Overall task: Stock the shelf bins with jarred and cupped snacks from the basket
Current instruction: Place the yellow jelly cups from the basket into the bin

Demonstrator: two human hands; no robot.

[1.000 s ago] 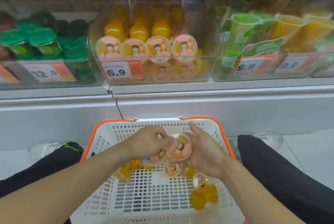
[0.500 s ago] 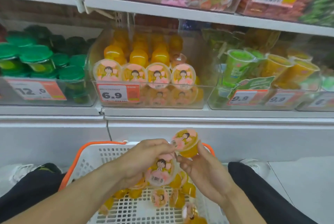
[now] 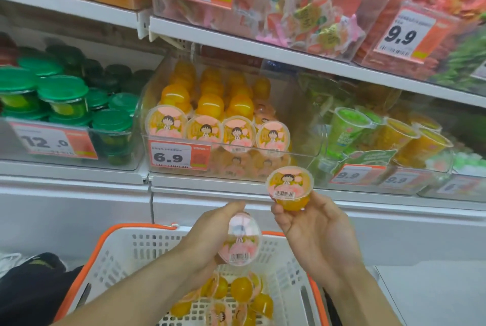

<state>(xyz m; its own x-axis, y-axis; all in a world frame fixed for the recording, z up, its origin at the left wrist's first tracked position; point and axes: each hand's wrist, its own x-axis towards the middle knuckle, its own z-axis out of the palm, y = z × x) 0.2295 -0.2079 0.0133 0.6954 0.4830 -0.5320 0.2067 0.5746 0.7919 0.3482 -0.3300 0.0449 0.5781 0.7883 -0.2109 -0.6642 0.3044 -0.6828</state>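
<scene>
My left hand (image 3: 210, 233) grips a jelly cup (image 3: 240, 240) with a pink cartoon lid, held over the white basket with orange rim (image 3: 123, 246). My right hand (image 3: 313, 228) holds a second yellow jelly cup (image 3: 289, 189), raised just below the front of the clear shelf bin (image 3: 302, 152) marked 6.9. That bin holds several of the same cups, lids facing out. More yellow cups (image 3: 236, 296) lie in the basket's bottom.
A bin of green-lidded jars (image 3: 63, 99) marked 12.0 sits to the left. Green and yellow tall cups (image 3: 373, 136) fill the bin on the right. The upper shelf (image 3: 263, 47) carries bins of wrapped sweets. My dark trouser leg (image 3: 31, 289) is beside the basket.
Both hands have lifted out of the basket with a cup each. The right hand's cup has risen toward the 6.9 bin, and my view has tilted upward.
</scene>
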